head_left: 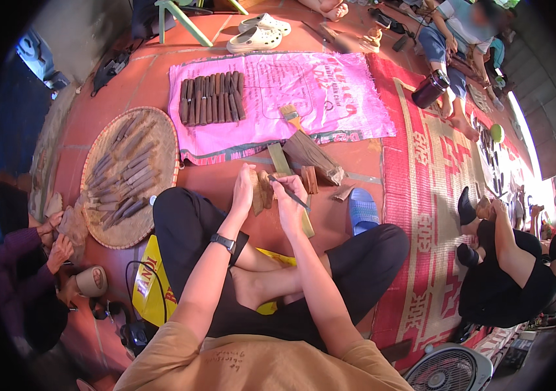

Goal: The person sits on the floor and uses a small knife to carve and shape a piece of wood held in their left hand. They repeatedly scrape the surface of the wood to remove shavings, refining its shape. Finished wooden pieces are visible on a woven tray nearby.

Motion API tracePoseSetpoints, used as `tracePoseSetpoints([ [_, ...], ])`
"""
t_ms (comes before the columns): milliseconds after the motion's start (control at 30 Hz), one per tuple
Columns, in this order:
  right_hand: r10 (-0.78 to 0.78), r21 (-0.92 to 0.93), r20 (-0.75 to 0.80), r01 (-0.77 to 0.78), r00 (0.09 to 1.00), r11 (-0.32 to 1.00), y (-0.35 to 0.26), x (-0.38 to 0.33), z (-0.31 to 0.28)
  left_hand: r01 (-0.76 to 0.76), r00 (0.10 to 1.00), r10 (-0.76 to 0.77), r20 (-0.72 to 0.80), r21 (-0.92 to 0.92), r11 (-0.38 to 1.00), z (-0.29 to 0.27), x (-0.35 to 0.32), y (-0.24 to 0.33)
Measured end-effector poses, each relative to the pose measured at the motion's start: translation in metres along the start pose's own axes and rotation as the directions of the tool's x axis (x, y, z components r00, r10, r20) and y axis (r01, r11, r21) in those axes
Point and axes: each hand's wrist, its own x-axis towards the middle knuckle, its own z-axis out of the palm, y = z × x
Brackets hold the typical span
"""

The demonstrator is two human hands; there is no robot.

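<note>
Half-curled, my left hand [243,190] steadies a rough brown piece [265,190] at twelve o'clock; my right hand [290,210] grips a slim dark tool [298,199]. Shaping looks unfinished; how much remains, I cannot tell.

Bright overall, white glare at right, curved edges, black fisheye rim.

A yellowish-brown, uneven piece [262,195] was held above the red-tiled floor [368,156]; a slim dark tool [299,201] slanted just beside it, far end leftward, any contact too small to tell.
</note>
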Motion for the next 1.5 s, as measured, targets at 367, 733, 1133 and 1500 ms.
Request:
tracePoseSetpoints([
  [367,0.037,0.048,0.037,-0.038,0.999,0.998,0.006,0.012,0.002,-0.168,0.976,0.201,-0.083,0.303,0.938,0.003,-0.003,0.001],
  [733,-0.045,-0.18,0.046,0.052,0.998,0.982,0.01,0.012,0.004,-0.215,0.966,0.256,-0.034,0.442,0.871,0.005,-0.018,0.028],
  [1133,0.009,-0.114,0.015,-0.007,1.0,0.993,0.012,0.008,0.0,-0.18,0.974,0.221,-0.05,0.424,0.887,0.006,-0.016,0.029],
  [1500,0.048,-0.024,-0.006,-0.048,0.999,0.999,0.008,0.006,0.005,-0.135,0.975,0.193,-0.107,0.398,0.907,0.005,-0.012,0.022],
])
